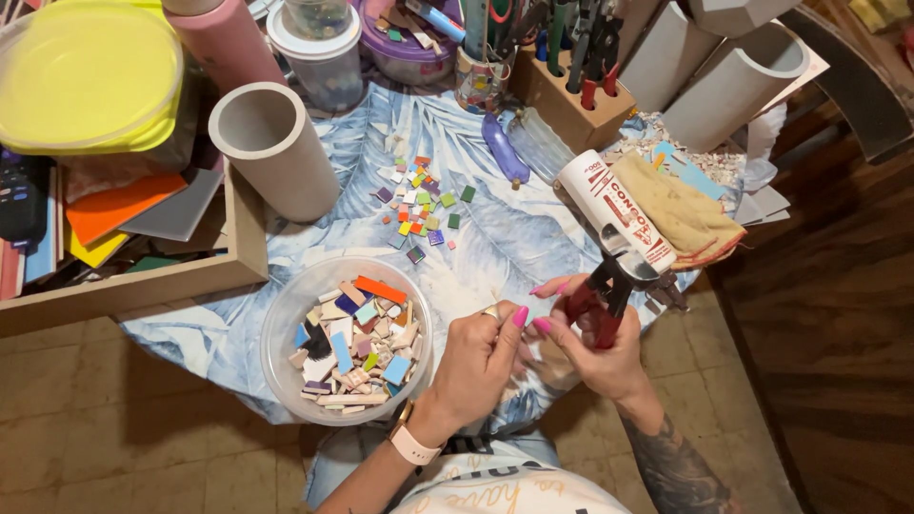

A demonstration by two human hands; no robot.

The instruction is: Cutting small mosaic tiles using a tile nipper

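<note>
My right hand (595, 347) grips the red handles of a pair of tile nippers (606, 297), whose dark jaws point up toward a white glue cartridge (617, 211). My left hand (479, 357) is closed close beside it, fingertips meeting the right hand; whether it pinches a small piece I cannot tell. A clear plastic bowl (283, 328) full of several broken coloured tile pieces stands just left of my left hand. Small coloured mosaic squares (421, 205) lie scattered on the leaf-patterned cloth (495, 238) further back.
A grey tube (276, 148) stands at the back left beside a wooden tray (143, 286) of coloured sheets. A yellow-lidded tub (90, 76), jars, a wooden tool block (571, 100), two grey tubes (733, 81) and a tan rag (681, 214) crowd the back.
</note>
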